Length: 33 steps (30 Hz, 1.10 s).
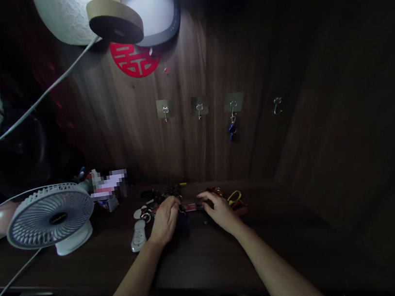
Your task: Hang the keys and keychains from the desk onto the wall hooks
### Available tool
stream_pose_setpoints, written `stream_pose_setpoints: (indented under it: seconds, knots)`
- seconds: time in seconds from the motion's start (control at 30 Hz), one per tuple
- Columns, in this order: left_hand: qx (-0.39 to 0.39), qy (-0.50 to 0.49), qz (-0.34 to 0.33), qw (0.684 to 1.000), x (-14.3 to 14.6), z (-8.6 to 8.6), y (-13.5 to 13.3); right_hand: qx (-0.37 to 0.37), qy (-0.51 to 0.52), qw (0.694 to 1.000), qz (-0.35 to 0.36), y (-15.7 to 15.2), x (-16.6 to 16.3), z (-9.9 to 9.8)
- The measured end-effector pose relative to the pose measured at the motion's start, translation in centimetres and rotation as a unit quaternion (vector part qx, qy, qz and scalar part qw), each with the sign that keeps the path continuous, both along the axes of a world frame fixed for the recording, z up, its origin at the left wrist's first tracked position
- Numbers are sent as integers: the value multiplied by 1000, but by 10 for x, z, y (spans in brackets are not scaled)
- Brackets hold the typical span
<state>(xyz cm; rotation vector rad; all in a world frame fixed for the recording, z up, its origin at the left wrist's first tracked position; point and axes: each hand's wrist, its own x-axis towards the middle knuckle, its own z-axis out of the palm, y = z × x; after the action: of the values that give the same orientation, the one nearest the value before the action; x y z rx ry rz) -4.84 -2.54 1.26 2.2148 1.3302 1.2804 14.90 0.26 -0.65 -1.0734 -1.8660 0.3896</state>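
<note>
My left hand (pixel 165 221) rests over a cluster of keys and keyrings on the dark wooden shelf, its fingers together and curled downward. What lies under those fingers is hidden. A short reddish strap (pixel 190 208) lies between my two hands. At its right end hovers my right hand (pixel 221 212), thumb and forefinger apart. A white remote fob (pixel 138 235) and a metal keyring (pixel 147 216) are just left of my left hand. Dark keys (pixel 169 191) lie behind it. Beyond my right hand are a yellow loop (pixel 234 196) and an orange-brown item (pixel 241 208).
Adhesive hooks (pixel 200 110) line the wooden back panel; a blue key (pixel 232 132) hangs from one. A white fan (pixel 51 217) stands on the shelf (pixel 213 258) at left, near a small box (pixel 112 204). A lamp (pixel 115 22), caps and a red paper-cut (pixel 137 63) are above.
</note>
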Motion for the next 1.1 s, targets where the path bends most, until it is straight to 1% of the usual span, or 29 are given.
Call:
stream_pose_setpoints:
  seconds: [0.17,0.33,0.43,0.63,0.73,0.93,1.0,1.1]
  knots:
    - [5,126,-4,992,1,-4,5,14,-86,996,-26,3,1,-9]
    - [10,174,6,985,4,-9,7,24,-92,995,-40,4,-2,-9]
    - [21,173,0,985,4,-10,7,10,-47,998,-33,4,-3,-6]
    - [36,150,1,988,5,-12,8,-36,99,994,-29,8,-4,-3]
    - [38,141,-21,989,8,-13,7,-67,162,984,-9,8,-6,-2]
    - [-5,158,-56,986,15,-11,4,-148,275,949,50,0,-12,10]
    - [-10,151,-68,986,15,-11,3,-162,298,938,64,-3,-14,13]
    - [-9,125,-89,988,14,-11,4,-169,307,933,79,-6,-15,15]
